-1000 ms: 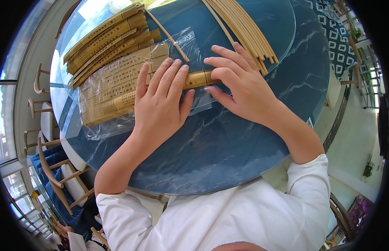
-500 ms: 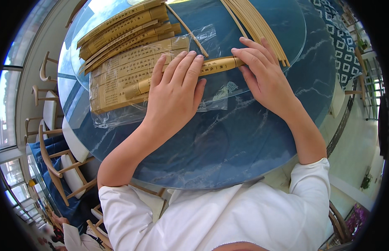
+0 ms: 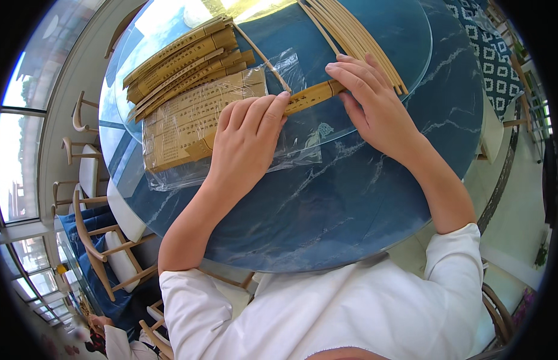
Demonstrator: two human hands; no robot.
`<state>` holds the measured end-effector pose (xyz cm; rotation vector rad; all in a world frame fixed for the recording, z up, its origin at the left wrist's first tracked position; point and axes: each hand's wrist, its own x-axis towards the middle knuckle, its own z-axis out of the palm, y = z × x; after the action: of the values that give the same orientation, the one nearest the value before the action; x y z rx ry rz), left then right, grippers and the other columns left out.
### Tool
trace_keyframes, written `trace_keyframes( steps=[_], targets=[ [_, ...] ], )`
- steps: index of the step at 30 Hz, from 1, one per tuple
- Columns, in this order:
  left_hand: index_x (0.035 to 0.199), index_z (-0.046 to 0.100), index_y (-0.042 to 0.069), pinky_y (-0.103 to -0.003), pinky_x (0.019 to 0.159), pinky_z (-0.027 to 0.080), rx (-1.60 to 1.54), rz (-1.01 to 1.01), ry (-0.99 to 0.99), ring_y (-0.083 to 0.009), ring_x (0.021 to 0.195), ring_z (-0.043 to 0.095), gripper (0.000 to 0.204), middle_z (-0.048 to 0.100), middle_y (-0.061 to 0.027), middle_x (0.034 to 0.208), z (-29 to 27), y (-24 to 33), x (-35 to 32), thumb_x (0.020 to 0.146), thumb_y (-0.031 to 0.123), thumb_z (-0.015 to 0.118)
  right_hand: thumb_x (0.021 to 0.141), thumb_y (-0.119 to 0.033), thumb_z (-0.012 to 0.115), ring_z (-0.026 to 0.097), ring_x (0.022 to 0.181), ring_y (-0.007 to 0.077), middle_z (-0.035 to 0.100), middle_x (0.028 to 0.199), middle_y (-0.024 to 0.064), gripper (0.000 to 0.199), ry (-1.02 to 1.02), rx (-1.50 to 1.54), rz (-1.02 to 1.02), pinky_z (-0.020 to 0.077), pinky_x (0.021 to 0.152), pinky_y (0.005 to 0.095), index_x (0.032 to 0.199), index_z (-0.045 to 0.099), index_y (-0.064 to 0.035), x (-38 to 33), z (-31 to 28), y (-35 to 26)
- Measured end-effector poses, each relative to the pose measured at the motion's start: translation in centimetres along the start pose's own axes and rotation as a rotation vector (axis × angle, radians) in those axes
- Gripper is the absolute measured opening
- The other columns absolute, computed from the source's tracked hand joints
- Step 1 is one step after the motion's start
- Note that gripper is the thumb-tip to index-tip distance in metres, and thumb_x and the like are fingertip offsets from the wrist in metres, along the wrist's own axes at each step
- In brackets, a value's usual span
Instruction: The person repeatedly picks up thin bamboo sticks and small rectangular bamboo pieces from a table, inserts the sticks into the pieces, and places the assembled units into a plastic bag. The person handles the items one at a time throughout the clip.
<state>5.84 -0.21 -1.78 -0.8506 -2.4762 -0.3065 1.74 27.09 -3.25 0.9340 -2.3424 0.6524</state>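
Note:
A narrow gold-brown paper chopstick sleeve point(image 3: 315, 98), printed with dark characters, stretches between my hands. My left hand point(image 3: 246, 135) is closed over its left part, fingers curled down and thumb mostly hidden. Its right end is pinched between the thumb and fingers of my right hand point(image 3: 378, 108). Beneath and left of my left hand lies a stack of flat printed sleeves point(image 3: 177, 123) in a clear plastic bag point(image 3: 291, 155). Beyond it are several heaped sleeves point(image 3: 183, 54); whether sticks are inside them I cannot tell. One loose wooden chopstick point(image 3: 261, 54) points toward my left fingertips.
A bundle of pale wooden chopsticks point(image 3: 357, 42) lies beyond my right hand. All this rests on a round glass turntable point(image 3: 420, 60) and the blue marbled table point(image 3: 327, 210). Wooden chairs point(image 3: 108, 252) stand at the left; a patterned cloth point(image 3: 492, 66) hangs at the right.
My left hand, spread nearly flat over the sleeve before, has curled its fingers around it. The sleeve's exposed part looks flatter and more tilted. The whole view has shifted slightly.

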Motion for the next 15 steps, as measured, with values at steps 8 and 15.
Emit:
trace_keyframes(
  steps=[8, 15],
  targets=[
    [0.141, 0.065, 0.013, -0.045, 0.108, 0.049, 0.161, -0.044, 0.033, -0.0309, 0.119, 0.065, 0.042, 0.072, -0.0071, 0.126, -2.8, -5.2, 0.8, 0.100, 0.016, 0.075, 0.101, -0.002, 0.068, 0.054, 0.144, 0.0315, 0.057, 0.156, 0.0080, 0.056, 0.075, 0.030, 0.029, 0.0376, 0.127, 0.0516, 0.154, 0.053, -0.0131, 0.5, -0.9, 0.4],
    [0.135, 0.068, 0.012, -0.044, 0.113, 0.043, 0.235, -0.155, 0.090, -0.0309, 0.121, 0.065, 0.030, 0.073, -0.0091, 0.126, -3.6, -13.9, -0.9, 0.105, 0.017, 0.069, 0.103, -0.006, 0.067, 0.052, 0.146, 0.0336, 0.054, 0.159, 0.0094, 0.053, 0.033, 0.048, 0.055, 0.0358, 0.127, 0.0521, 0.154, 0.053, -0.0116, 0.2, -0.5, 0.4]
  ],
)
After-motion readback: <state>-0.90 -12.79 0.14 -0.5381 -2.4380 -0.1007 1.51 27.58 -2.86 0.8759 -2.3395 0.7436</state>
